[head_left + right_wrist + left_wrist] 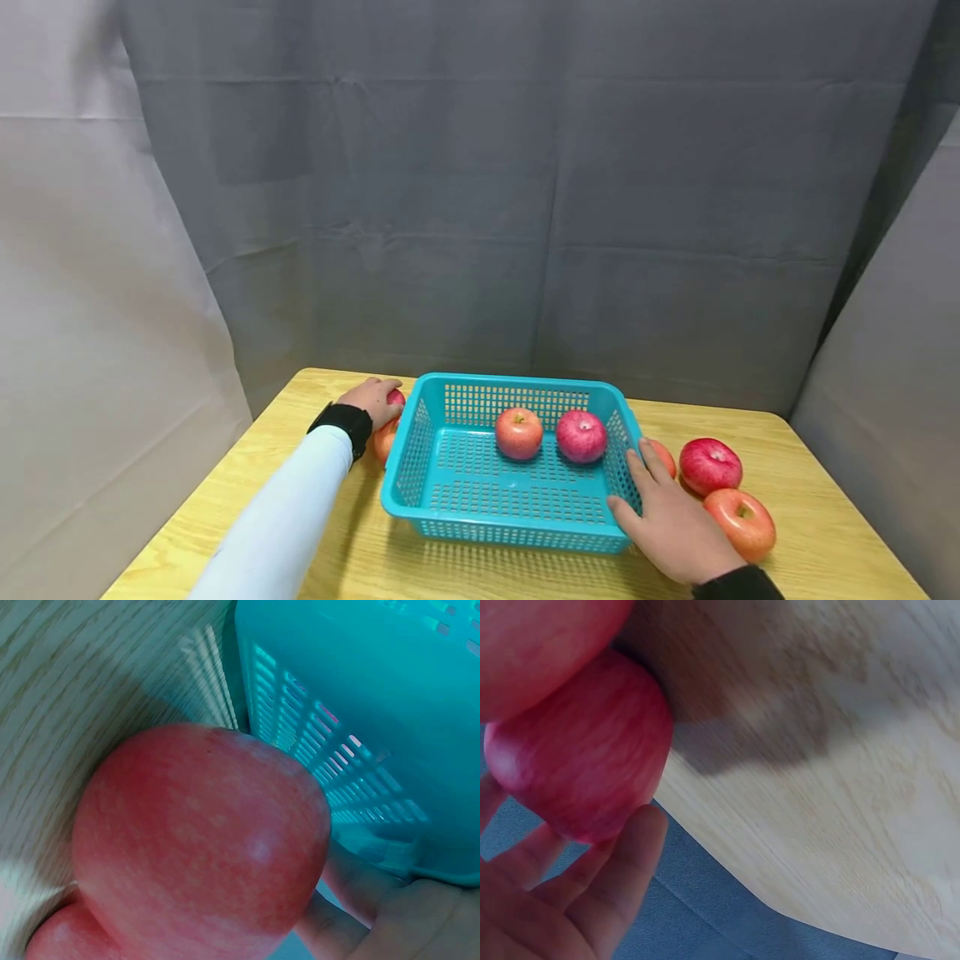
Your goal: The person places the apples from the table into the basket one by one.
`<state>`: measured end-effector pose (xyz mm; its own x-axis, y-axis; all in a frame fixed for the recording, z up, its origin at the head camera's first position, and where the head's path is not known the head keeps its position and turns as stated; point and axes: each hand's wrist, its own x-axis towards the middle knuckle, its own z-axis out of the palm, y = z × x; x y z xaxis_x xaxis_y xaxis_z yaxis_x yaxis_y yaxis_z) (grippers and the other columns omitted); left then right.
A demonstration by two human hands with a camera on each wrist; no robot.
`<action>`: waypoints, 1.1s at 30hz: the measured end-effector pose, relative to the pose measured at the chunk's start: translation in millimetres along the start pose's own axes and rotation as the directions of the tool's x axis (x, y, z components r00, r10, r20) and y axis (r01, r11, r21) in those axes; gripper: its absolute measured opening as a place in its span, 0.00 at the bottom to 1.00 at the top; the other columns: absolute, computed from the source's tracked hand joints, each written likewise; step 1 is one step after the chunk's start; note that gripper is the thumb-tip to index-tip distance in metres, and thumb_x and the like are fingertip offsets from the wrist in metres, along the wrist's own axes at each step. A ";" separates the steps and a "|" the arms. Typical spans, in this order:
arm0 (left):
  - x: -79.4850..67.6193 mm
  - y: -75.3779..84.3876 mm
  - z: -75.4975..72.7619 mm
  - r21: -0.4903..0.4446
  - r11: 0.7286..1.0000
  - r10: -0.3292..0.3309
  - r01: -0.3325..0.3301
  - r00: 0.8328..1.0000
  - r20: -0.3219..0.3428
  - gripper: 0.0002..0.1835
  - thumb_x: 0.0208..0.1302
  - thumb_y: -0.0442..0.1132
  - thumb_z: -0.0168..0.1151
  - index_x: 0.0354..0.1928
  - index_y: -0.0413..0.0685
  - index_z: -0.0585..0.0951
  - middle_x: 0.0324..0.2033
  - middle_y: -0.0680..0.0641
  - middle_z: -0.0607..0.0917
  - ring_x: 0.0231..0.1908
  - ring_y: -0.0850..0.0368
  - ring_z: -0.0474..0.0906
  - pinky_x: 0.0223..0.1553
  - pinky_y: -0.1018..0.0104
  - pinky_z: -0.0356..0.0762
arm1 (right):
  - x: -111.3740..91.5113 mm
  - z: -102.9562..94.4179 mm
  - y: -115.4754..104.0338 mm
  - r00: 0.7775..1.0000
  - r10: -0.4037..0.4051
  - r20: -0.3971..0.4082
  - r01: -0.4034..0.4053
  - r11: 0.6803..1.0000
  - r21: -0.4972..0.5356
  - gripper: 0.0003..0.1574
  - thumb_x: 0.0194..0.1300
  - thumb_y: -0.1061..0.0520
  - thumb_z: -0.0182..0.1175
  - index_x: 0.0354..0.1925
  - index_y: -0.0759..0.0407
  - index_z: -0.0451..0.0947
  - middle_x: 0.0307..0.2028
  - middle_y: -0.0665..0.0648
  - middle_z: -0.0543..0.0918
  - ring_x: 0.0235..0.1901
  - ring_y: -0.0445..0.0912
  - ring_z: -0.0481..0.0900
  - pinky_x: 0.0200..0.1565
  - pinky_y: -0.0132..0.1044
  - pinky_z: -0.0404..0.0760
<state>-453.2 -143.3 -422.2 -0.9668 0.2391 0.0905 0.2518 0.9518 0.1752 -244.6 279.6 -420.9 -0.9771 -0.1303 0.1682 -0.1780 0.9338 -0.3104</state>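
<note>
Left of a turquoise plastic basket (517,381), my left hand (372,402) holds a dark red apple (585,750) at one end, thumb on one side and fingers on the other. A paler red apple (540,652) lies against it. My right hand (671,529) is at the basket's right side, fingers extended along the rim and thumb spread toward the front corner. Inside the basket sit an orange-red apple (519,433) and a dark pink apple (581,436), side by side. A red apple (202,840) beside the basket wall partly hides the right fingers in the right wrist view.
To the right of the basket, next to my right hand, lie a dark pink apple (709,465) and an orange-red apple (741,523). The wooden table (817,508) has rounded far corners. Grey cloth (525,208) hangs behind it, with paler cloth at both sides.
</note>
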 end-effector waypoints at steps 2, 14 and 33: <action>1.0 1.7 -1.3 -0.012 1.000 -0.012 0.012 1.000 0.010 0.26 0.63 0.50 0.56 0.62 0.53 0.73 0.53 0.38 0.76 0.48 0.42 0.73 0.51 0.43 0.73 | -0.4 -1.0 -0.7 1.000 0.004 0.007 -0.004 1.000 0.006 0.56 0.65 0.25 0.41 0.69 0.69 0.55 0.71 0.67 0.47 0.64 0.62 0.56 0.48 0.57 0.78; -6.2 5.7 -10.1 -0.094 0.995 0.016 -0.011 0.999 0.047 0.23 0.61 0.42 0.59 0.58 0.47 0.76 0.49 0.37 0.78 0.45 0.43 0.73 0.50 0.47 0.73 | 1.0 -2.2 -3.1 0.999 0.018 0.033 -0.018 1.000 0.003 0.57 0.64 0.24 0.41 0.69 0.69 0.54 0.71 0.68 0.46 0.64 0.62 0.55 0.48 0.58 0.77; -18.0 1.7 -24.0 0.025 0.999 0.031 -0.029 0.997 -0.068 0.24 0.61 0.47 0.65 0.59 0.55 0.74 0.51 0.39 0.76 0.41 0.41 0.74 0.45 0.44 0.77 | 2.2 -1.7 -2.3 1.000 0.001 0.025 -0.001 1.000 -0.005 0.58 0.64 0.23 0.40 0.68 0.70 0.55 0.71 0.69 0.47 0.64 0.63 0.54 0.49 0.60 0.76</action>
<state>-434.3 -150.6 -400.1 -0.9533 0.2547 0.1624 0.2787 0.9490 0.1476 -246.2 277.8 -418.2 -0.9799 -0.1380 0.1441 -0.1768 0.9354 -0.3062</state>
